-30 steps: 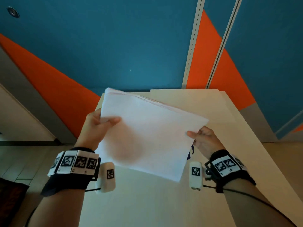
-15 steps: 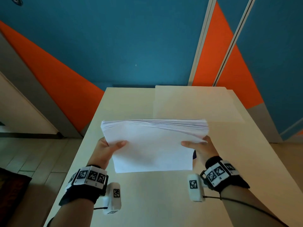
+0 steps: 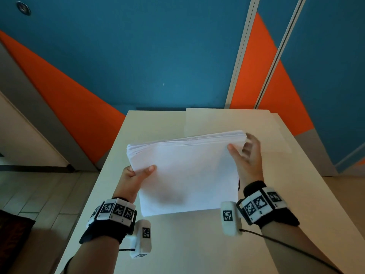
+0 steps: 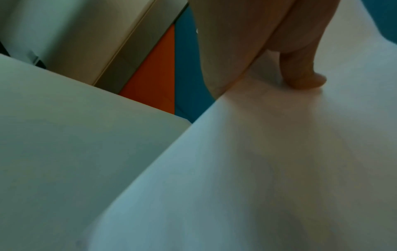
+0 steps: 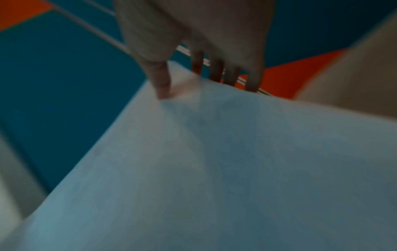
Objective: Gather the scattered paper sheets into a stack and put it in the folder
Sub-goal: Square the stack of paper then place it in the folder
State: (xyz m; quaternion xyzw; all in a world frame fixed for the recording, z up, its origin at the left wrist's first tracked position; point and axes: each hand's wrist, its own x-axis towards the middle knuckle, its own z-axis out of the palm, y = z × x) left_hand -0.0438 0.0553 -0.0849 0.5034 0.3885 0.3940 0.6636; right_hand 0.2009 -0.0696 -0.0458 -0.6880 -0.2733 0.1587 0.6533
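A thick stack of white paper sheets is held tilted above the beige table. My left hand grips the stack's left edge, thumb on the front face. My right hand pinches the far right corner, blurred, its thumb on the front and its fingers behind. In the left wrist view the thumb presses the paper. In the right wrist view the thumb lies on the sheet and the fingers reach behind its edge. A beige folder lies flat at the table's far right.
The table is narrow, with its far edge against a blue and orange wall. Floor tiles lie beyond the left edge. A cable runs along my right forearm.
The stack has turned so its far edge tilts up to the right. My right hand slid up from the right edge to the far right corner. My left hand kept its grip.
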